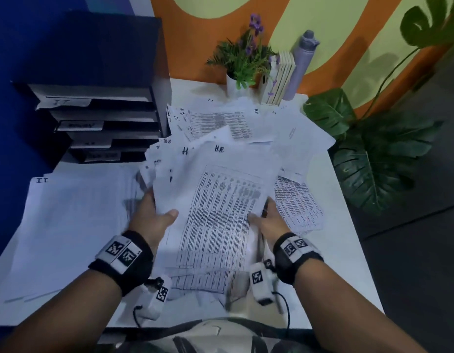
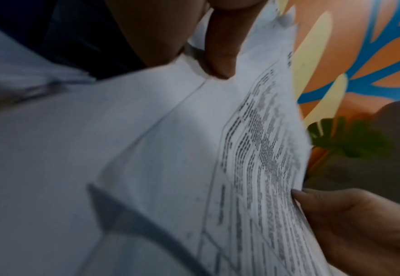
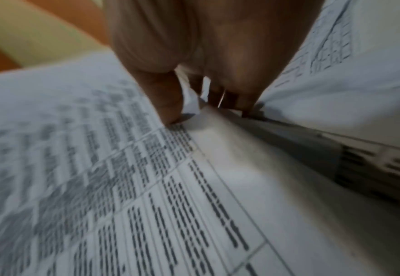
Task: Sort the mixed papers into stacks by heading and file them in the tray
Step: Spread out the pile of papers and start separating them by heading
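Left hand (image 1: pixel 154 215) and right hand (image 1: pixel 268 220) both gripping HR sheaf (image 1: pixel 215 212) at frame centre, thumbs on top, IT stack (image 1: pixel 75 225) lower left on counter (image 1: pixel 348 250), black tray (image 1: pixel 101 118) upper left.

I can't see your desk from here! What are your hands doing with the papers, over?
Left hand and right hand both grip the HR sheaf. IT stack lies left; loose papers behind. Tray not yet filled; nothing blocks it.

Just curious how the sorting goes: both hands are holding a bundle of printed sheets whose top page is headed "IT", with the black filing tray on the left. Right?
Nearly. In the head view the top page of the bundle of printed sheets, held by the left hand and right hand, is headed "HR". The black filing tray is on the left.
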Demonstrator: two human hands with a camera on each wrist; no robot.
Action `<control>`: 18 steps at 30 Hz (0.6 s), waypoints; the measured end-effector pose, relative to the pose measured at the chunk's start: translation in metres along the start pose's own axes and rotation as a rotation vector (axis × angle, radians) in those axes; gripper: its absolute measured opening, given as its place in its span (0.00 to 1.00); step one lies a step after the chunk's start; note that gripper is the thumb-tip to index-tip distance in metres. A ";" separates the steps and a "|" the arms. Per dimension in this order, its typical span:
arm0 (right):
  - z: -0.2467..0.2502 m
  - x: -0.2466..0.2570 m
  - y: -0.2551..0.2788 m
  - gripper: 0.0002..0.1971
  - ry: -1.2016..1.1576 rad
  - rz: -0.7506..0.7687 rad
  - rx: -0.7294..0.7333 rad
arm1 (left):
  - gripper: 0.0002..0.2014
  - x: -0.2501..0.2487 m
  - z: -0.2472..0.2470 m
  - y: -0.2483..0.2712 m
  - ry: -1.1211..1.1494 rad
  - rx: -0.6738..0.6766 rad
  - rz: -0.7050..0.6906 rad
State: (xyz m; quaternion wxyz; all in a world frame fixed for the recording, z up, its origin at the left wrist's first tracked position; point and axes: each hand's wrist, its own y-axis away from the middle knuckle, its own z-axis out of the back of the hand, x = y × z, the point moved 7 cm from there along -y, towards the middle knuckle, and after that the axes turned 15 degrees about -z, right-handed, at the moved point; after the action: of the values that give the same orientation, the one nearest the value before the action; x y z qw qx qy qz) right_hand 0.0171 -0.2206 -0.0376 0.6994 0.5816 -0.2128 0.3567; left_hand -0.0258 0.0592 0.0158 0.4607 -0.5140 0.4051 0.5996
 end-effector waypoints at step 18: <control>0.027 0.108 0.095 0.33 -0.348 0.588 -0.063 | 0.46 -0.081 -0.006 -0.022 0.082 -0.098 -0.485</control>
State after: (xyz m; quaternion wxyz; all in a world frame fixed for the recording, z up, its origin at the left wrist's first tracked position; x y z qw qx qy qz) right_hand 0.0199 -0.2126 0.1081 0.5375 0.5258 -0.4984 0.4315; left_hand 0.0007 0.0477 0.0952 0.5491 -0.6417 0.2587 0.4688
